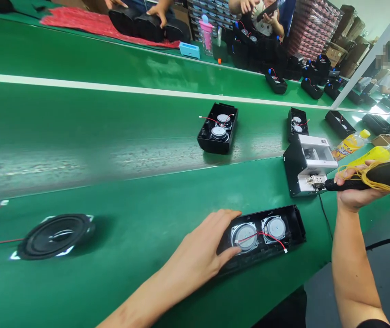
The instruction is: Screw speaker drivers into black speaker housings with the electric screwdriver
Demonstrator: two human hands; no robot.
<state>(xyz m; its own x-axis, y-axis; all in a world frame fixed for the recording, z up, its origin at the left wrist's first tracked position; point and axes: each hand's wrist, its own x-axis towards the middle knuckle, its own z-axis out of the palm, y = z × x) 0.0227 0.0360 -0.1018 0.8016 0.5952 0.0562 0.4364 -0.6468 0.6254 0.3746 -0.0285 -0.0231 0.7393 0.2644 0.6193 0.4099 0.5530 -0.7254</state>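
A black speaker housing (292, 223) with two round silver drivers and a red wire lies on the near strip of the green bench. My left hand (205, 248) rests on its left end, fingers stretched flat over the edge. My right hand (355, 193) is closed round a black electric screwdriver (382, 177) with a yellow cord looped on it. The tool's tip points left into a small black and white screw feeder box (309, 164). A loose black speaker cone (56, 234) with red wire lies far left of my hands.
On the green conveyor belt (78, 132) ride more open housings, one at the middle (218, 127) and another further right (297, 123). Yellow drink bottles (352, 143) stand by the feeder. Other people's hands work on black housings (147, 23) across the belt. A black cable hangs off the bench edge.
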